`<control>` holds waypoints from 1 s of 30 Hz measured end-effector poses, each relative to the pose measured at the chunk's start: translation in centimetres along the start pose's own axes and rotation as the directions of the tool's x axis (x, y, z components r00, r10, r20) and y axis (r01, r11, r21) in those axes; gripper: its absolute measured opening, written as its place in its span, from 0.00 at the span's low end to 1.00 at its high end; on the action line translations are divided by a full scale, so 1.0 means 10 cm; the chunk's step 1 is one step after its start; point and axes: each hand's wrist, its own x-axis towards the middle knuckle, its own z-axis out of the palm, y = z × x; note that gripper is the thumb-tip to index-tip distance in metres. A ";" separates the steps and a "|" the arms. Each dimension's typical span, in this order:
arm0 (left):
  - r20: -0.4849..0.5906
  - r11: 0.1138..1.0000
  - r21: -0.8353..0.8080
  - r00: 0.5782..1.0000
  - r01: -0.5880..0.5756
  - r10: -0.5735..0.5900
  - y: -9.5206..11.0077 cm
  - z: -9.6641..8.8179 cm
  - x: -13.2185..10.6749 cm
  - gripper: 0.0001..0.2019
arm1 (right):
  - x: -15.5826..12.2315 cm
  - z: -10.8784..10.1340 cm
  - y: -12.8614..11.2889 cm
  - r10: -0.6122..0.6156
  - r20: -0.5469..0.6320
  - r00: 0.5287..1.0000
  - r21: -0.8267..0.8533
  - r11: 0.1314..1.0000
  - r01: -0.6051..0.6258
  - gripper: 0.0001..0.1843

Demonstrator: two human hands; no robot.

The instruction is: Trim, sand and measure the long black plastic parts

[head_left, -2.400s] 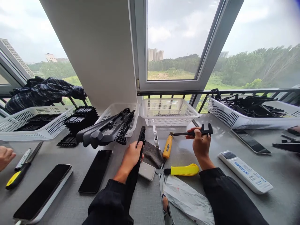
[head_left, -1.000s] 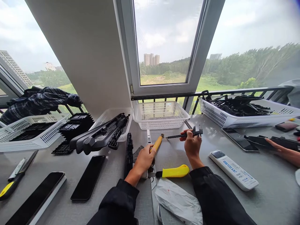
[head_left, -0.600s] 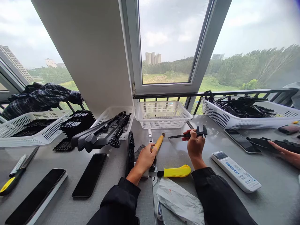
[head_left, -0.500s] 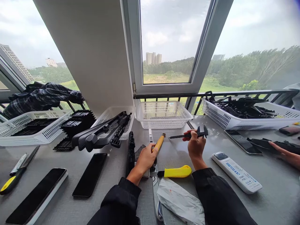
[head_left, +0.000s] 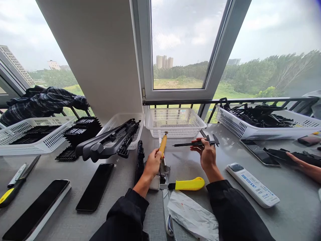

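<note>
My left hand (head_left: 152, 164) is closed round the lower end of a yellow-handled tool (head_left: 163, 144), which it holds lifted and pointing away from me. My right hand (head_left: 206, 154) pinches a black caliper-shaped part (head_left: 198, 143), held level above the grey table (head_left: 190, 160). A long black strip (head_left: 138, 160) lies on the table just left of my left hand. A grey cloth (head_left: 164, 169) and a small pale block (head_left: 154, 182) lie under my left wrist. A yellow-handled knife (head_left: 187, 183) rests between my forearms.
White baskets line the back: an empty one (head_left: 175, 122), one with long black parts (head_left: 117, 139), one at left (head_left: 32, 135), one at right (head_left: 263, 120). Phones (head_left: 95, 185) (head_left: 35, 209), a remote (head_left: 252, 184), a crumpled bag (head_left: 193, 214) lie about. Another person's hand (head_left: 301, 162) is at right.
My left hand let go of the long black strip, took the yellow-handled tool off the table and raised it. My right hand kept the caliper-shaped part and shifted slightly left.
</note>
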 end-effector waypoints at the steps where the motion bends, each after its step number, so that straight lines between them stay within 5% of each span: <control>1: 0.011 1.000 -0.023 1.000 -0.007 0.007 -0.01 0.00 0.00 0.27 | 0.01 -0.01 0.01 0.026 0.010 1.000 -0.008 1.000 -0.026 0.19; 7: 0.130 0.995 -0.089 0.989 -0.053 0.065 0.02 0.05 -0.08 0.28 | -0.01 0.03 0.17 0.303 0.182 0.936 -0.214 0.941 -0.263 0.17; 11: 0.194 0.992 -0.102 0.977 -0.069 0.088 0.05 0.07 -0.12 0.28 | -0.04 0.09 0.26 0.388 0.205 0.899 -0.325 0.893 -0.311 0.14; 19: 0.087 0.990 -0.117 0.992 -0.078 0.089 -0.04 0.05 -0.02 0.30 | -0.18 0.17 0.14 0.437 0.436 0.787 -0.266 0.898 -0.351 0.16; 25: 0.033 0.995 -0.050 0.995 -0.087 0.089 -0.09 0.03 0.01 0.27 | -0.13 0.13 0.11 0.383 0.425 0.820 -0.214 0.923 -0.320 0.19; 30: 0.126 0.976 0.108 0.977 -0.187 0.173 0.02 0.07 -0.14 0.21 | -0.13 0.14 0.26 0.380 0.358 0.853 -0.255 0.919 -0.302 0.19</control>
